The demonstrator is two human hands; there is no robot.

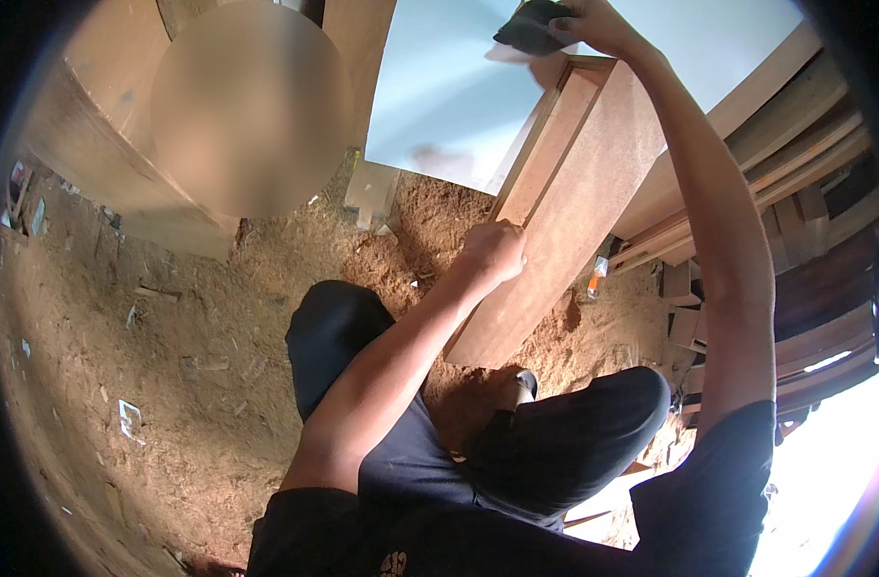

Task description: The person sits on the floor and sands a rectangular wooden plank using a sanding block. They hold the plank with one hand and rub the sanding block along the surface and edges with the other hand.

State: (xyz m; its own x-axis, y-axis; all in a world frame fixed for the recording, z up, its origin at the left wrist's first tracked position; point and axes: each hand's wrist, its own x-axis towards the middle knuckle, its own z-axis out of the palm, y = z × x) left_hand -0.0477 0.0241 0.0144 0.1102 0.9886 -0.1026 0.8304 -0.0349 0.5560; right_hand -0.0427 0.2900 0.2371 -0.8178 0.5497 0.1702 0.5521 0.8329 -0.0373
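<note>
A long, narrow wooden box (583,180), much like a drawer, stands tilted before me with its flat side facing right. My left hand (495,251) is closed over its near rim, about halfway along. At the far end, my right hand (601,27) grips a dark, flexible piece (534,29), either cloth or sandpaper; blur hides which. That piece is just above a glossy white panel (439,94), beside the box's far corner. The panel reflects the hand and the box.
Sawdust and wood scraps cover the ground (252,310). Boards (792,155) are stacked on the right. A small orange-and-white item (596,277) lies near the box. A large wooden panel (115,151) stands at left, next to a blurred-out round area.
</note>
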